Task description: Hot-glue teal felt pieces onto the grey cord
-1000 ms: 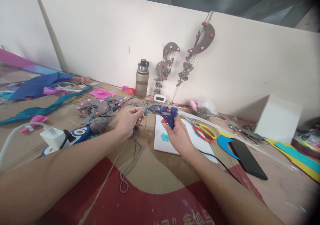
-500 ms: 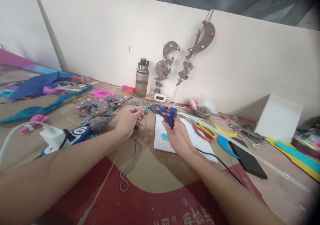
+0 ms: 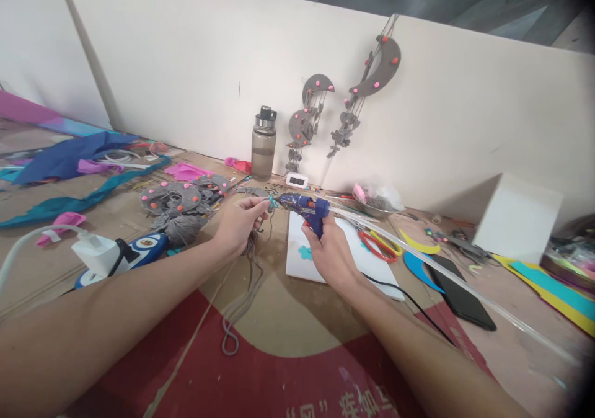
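Between the thumb and fingers of my left hand (image 3: 240, 222) is a small turquoise flower piece (image 3: 273, 202). Grey cord (image 3: 251, 288) hangs below that hand and loops onto the cardboard. My right hand (image 3: 331, 247) is wrapped round the handle of a blue glue gun (image 3: 304, 206). The gun's nozzle points left, close beside the turquoise piece; whether they touch is too small to tell. A long clear glue stick (image 3: 418, 253) runs out of the gun's back to the right. Under the right hand lies a white board (image 3: 297, 264) with a turquoise flower (image 3: 305, 252) on it.
Red-and-yellow scissors (image 3: 379, 246), a blue crescent (image 3: 418, 270) and a black phone (image 3: 462, 294) lie right. Behind stand a bottle (image 3: 263, 148) and a small clock (image 3: 297, 180). Left are grey yarn (image 3: 183, 229) and a power strip (image 3: 149, 247). Grey moon hangings (image 3: 383, 71) hang on the wall.
Both hands keep nearly the same position and hold the same things. The view has shifted very slightly.
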Demonstrator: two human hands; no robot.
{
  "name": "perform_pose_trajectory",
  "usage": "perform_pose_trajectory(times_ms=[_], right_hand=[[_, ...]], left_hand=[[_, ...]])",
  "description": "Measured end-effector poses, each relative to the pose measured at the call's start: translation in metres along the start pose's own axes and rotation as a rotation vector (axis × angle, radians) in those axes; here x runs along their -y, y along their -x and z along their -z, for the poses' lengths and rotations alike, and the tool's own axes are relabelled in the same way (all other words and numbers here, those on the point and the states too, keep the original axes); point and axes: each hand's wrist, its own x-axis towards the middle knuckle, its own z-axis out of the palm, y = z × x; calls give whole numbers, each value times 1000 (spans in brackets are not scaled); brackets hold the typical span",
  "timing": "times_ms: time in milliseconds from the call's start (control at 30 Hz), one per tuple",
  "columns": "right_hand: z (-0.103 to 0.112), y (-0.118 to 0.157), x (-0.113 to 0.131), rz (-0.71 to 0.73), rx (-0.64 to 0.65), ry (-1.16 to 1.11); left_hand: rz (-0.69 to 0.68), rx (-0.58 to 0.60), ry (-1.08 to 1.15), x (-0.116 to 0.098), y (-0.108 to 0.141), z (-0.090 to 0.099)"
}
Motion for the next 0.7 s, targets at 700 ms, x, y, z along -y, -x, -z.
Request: perform_pose_trajectory(times_ms=[700], right_hand=[[1, 0, 2, -6, 4, 9]], left_hand=[[5, -1, 14, -2, 0, -1]])
